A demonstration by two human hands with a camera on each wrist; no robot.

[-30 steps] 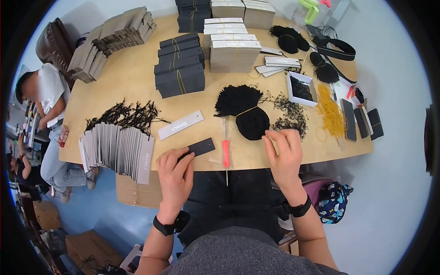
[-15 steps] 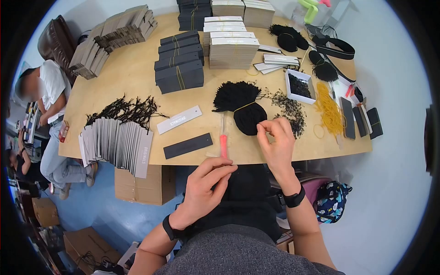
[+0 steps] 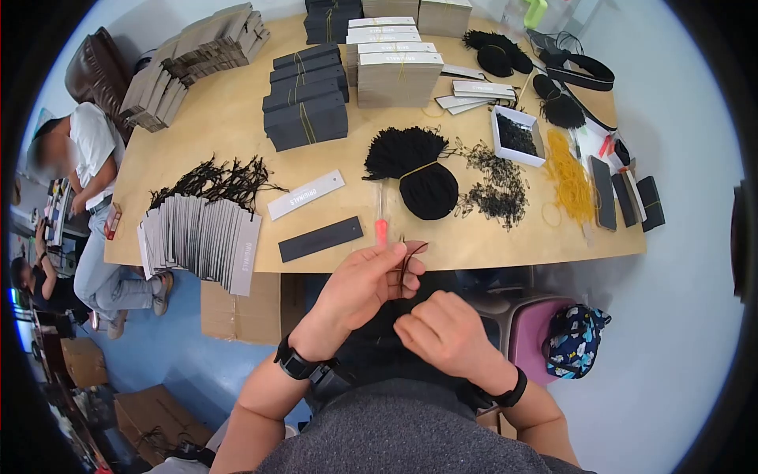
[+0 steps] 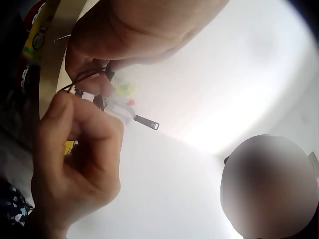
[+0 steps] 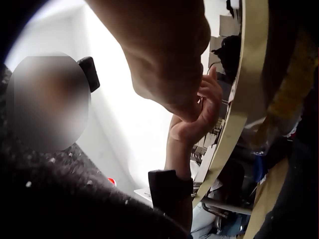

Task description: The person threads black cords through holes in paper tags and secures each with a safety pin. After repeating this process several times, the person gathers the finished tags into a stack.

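Note:
In the head view my left hand point(image 3: 363, 286) pinches a thin dark cord point(image 3: 406, 265), its loop standing above the fingers, just off the table's front edge. My right hand point(image 3: 446, 336) is close by on the right, fingers curled; in the left wrist view the right hand point(image 4: 79, 154) pinches one end of the cord point(image 4: 89, 73) between thumb and finger. Beyond the hands lie a red-handled tool point(image 3: 381, 231), a dark tag point(image 3: 320, 238), a pale tag point(image 3: 306, 194) and a banded bundle of black cords point(image 3: 429, 191).
A fanned row of tags with black cords point(image 3: 201, 241) lies at the left. Banded dark stacks point(image 3: 305, 122) and pale stacks point(image 3: 399, 79) stand at the back. Rightward are loose black pins point(image 3: 497, 189), a white box point(image 3: 517, 136), yellow bands point(image 3: 570, 182) and a phone point(image 3: 602, 193). A person sits far left.
My left hand has left the dark tag and moved right, and now holds a cord. The right hand has come back from the black bundle towards my body, beside the left.

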